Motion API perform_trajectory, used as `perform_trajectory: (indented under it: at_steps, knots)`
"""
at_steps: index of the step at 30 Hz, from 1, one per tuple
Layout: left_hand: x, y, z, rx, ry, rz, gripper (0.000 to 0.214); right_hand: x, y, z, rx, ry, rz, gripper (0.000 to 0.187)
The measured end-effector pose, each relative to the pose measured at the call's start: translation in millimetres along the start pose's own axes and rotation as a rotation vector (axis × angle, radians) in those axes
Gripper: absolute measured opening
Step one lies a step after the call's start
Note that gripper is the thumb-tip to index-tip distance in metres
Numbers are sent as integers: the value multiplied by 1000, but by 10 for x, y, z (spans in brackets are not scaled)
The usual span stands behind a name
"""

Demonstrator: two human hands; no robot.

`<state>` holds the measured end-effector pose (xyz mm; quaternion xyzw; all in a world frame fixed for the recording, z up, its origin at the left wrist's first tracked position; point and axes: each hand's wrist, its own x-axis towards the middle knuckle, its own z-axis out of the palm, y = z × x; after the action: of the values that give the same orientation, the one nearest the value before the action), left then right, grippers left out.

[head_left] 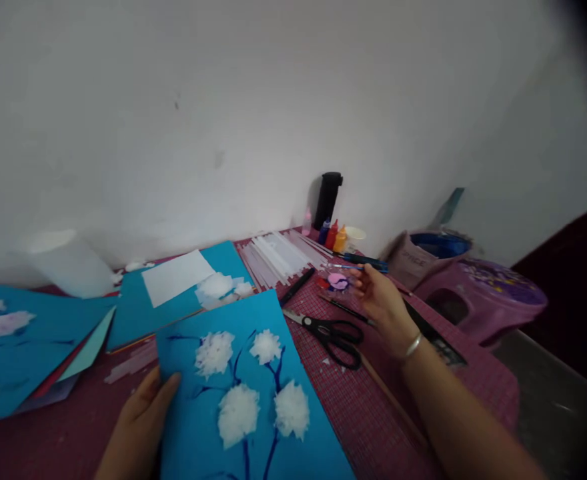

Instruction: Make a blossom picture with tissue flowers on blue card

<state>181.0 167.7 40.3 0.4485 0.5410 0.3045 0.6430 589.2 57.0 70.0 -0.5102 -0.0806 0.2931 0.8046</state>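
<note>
Your left hand (141,417) sits low at the near edge of the table (383,407), wrist bent inward, gripping the left edge of the card (261,427). The thumb lies flat on top; the other fingers are out of sight. The card is blue, lies flat in front of you and carries four white tufts on dark blue painted stems.

Your right hand (381,303) reaches forward over the red grid mat, forearm running in from the lower right, a bracelet (413,345) at the wrist. Its fingers are released and loosely spread, grasping nothing. The fingertips point left at a pink disc (337,281) just beyond them; blur hides whether they touch it.

Scissors (331,333) with black handles lie just left of that hand, blades pointing left. Blue pens (363,261) lie just past the hand, and a dark ruler (436,340) runs under the wrist. White strips (278,257) fan out behind the card, and a white sheet (176,275) rests on a second blue card.

By the wall stand a black flask (327,199) and small paint bottles (333,235). A bucket (423,257) to the right bears pale lettering, too blurred to read. A purple stool (488,293) stands just beside it.
</note>
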Motion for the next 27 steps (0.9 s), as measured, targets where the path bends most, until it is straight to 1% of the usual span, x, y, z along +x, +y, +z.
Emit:
perform_trajectory:
  at_steps: [2,3,4,6,8,10,12,14,17,20,21,25,27]
  knots:
    - [-22,39,18,-53,-7,-29,78,-293,92,211,14,-123,63,19]
    - [-32,62,40,-82,1,-49,77,-459,150,321,26,-213,92,23]
    - [-44,85,64,-106,23,-67,75,-624,212,425,18,-297,103,27]
    - [-71,123,101,-126,24,-97,71,-912,327,595,-38,-449,85,32]
    - [-98,139,120,-106,6,-98,63,-1111,404,697,-121,-549,56,33]
    - [-125,133,133,-74,19,-96,51,-1217,438,738,-205,-604,15,33]
    - [-156,118,153,-74,68,-109,45,-1249,445,746,-269,-621,-31,31]
    - [-197,114,188,-82,61,-123,48,-1241,447,746,-310,-615,-70,30]
    - [-266,148,259,-81,45,-96,54,-1209,473,746,-345,-599,-107,32]
    - [-307,192,313,-78,100,-92,49,-1188,522,744,-382,-581,-123,32]
    - [-310,198,320,-74,101,-98,48,-1184,539,742,-392,-576,-126,31]
    - [-295,181,307,-73,48,-120,62,-1176,581,739,-402,-576,-134,31]
    - [-279,163,291,-78,42,-138,65,-1171,580,743,-395,-579,-136,32]
